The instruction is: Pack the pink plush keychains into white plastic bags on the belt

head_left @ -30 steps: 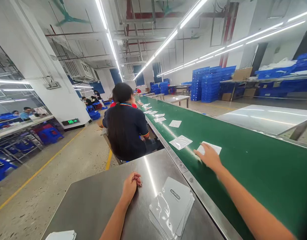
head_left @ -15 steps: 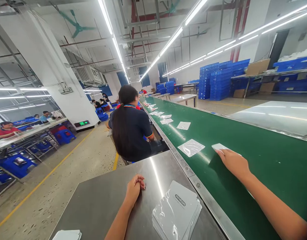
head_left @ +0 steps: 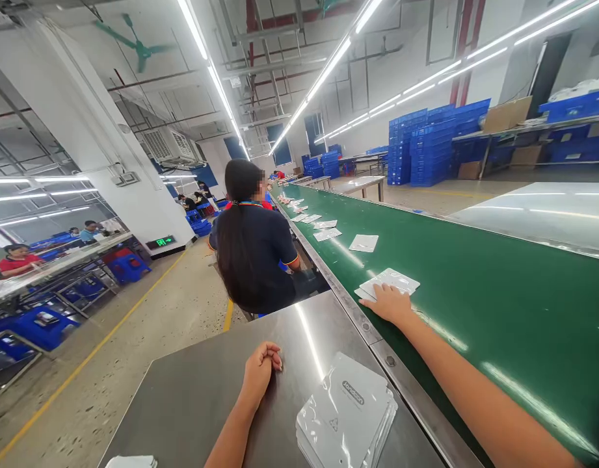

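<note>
While a pile of white packets (head_left: 345, 416) lies on the metal counter (head_left: 192, 396), the left hand (head_left: 261, 367) rests near it, curled loosely, with nothing visible in its grasp. Past the counter's edge, the right hand (head_left: 391, 304) lies with fingers spread over overlapping packets (head_left: 397, 279) on the green belt (head_left: 475, 273). More packets (head_left: 364, 243) trail beyond, near a seated person (head_left: 253, 260). Farther off stand stacked blue crates (head_left: 430, 153).

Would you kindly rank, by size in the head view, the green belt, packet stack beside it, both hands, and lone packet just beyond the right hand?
1. Green belt
2. Packet stack
3. Left hand and right hand: too alike to rank
4. Lone packet
</note>
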`<state>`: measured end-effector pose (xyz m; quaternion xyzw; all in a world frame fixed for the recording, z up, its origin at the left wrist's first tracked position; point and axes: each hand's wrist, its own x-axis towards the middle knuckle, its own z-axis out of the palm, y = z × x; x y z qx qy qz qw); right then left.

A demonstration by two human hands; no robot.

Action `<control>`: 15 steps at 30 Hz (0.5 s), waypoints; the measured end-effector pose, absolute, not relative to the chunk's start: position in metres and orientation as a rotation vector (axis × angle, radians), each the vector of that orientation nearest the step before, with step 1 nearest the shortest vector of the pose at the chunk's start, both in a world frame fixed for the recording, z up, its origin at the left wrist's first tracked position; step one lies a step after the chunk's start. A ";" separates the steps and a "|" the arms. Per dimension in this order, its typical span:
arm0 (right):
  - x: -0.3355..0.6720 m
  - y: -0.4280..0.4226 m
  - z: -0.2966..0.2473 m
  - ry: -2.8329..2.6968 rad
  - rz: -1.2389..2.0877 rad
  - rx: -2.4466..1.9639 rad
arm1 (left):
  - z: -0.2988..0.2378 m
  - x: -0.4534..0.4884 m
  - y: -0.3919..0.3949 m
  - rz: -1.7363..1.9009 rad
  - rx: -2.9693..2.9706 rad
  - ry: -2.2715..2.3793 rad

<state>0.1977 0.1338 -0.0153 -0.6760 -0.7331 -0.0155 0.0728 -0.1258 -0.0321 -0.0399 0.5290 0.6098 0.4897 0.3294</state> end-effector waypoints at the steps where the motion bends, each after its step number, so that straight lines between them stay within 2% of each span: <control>1: 0.201 0.133 -0.013 -2.238 -0.051 -2.017 | -0.039 -0.126 -0.033 1.287 1.389 1.591; 9: 0.211 0.109 -0.004 -2.368 -0.164 -1.925 | -0.039 -0.126 -0.033 1.322 1.386 1.560; 15: 0.246 0.106 0.003 -2.264 -0.183 -1.957 | -0.039 -0.126 -0.032 1.326 1.377 1.554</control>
